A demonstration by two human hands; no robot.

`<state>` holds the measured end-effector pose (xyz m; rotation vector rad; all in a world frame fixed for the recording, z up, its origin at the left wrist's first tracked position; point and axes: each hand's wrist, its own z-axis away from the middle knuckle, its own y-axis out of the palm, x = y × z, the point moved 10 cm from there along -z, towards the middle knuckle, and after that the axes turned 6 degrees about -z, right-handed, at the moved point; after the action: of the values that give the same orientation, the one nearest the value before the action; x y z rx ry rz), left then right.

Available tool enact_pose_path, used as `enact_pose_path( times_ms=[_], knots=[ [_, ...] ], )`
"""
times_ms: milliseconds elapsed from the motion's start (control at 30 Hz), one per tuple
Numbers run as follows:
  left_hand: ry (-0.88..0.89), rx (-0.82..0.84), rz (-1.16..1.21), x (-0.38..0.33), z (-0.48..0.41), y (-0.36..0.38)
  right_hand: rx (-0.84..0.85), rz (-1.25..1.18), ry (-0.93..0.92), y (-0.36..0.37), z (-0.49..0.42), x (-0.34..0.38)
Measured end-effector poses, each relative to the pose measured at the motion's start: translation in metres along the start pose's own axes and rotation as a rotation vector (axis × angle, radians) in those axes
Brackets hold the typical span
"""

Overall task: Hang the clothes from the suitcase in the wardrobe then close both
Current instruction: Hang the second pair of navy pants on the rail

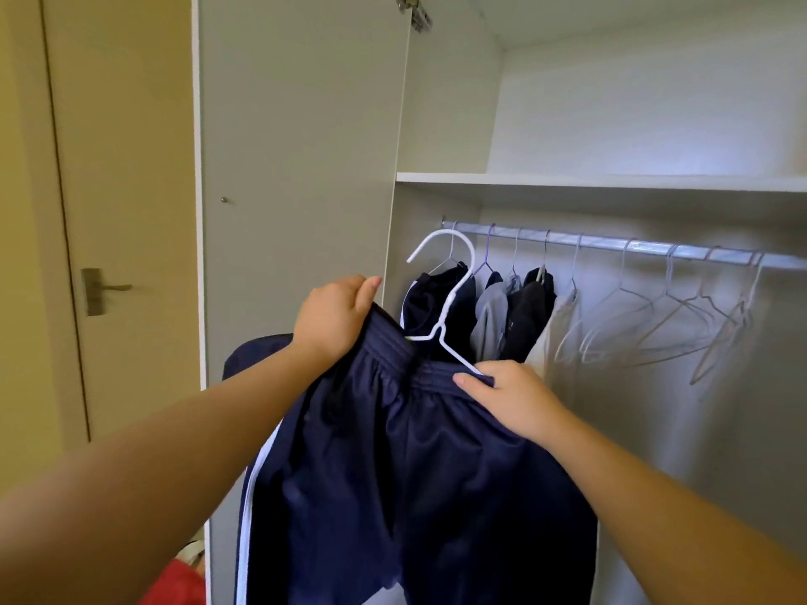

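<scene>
Navy track pants [393,465] with white side stripes hang in front of the open wardrobe. My left hand [332,316] grips the waistband at its left end. My right hand [506,395] pinches the waistband's right end together with the lower arm of a white hanger [450,299]. The hanger's hook points up, just below and in front of the left end of the metal rail [611,244]. Several dark and grey garments [502,316] hang on the rail behind it. The suitcase is out of view.
Several bare wire hangers [681,320] hang on the rail's right part. A shelf [611,181] runs above the rail. The wardrobe's left door [301,168] stands open. A room door with a handle [105,290] is at far left. Something red [179,582] lies low left.
</scene>
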<state>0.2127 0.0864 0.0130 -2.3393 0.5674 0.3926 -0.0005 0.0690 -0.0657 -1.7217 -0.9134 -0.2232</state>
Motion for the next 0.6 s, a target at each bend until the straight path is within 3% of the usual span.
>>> enact_pose_path(
  times_ms=[100,200,267,433,600],
  knots=[
    [0.074,0.275,0.119,-0.012,0.003,0.033,-0.033,-0.073,0.034,-0.011,-0.001,-0.012],
    [0.285,0.578,-0.096,-0.023,0.025,0.076,-0.089,-0.166,0.023,-0.023,0.003,-0.017],
    [0.286,0.575,-0.187,-0.017,0.027,0.089,-0.122,-0.189,0.007,-0.030,0.006,-0.017],
    [0.126,0.379,-0.019,-0.013,0.010,0.082,-0.071,-0.105,0.169,-0.059,0.009,-0.054],
    [0.193,0.444,-0.007,-0.047,0.015,0.103,0.096,-0.165,0.347,-0.044,0.017,-0.075]
  ],
)
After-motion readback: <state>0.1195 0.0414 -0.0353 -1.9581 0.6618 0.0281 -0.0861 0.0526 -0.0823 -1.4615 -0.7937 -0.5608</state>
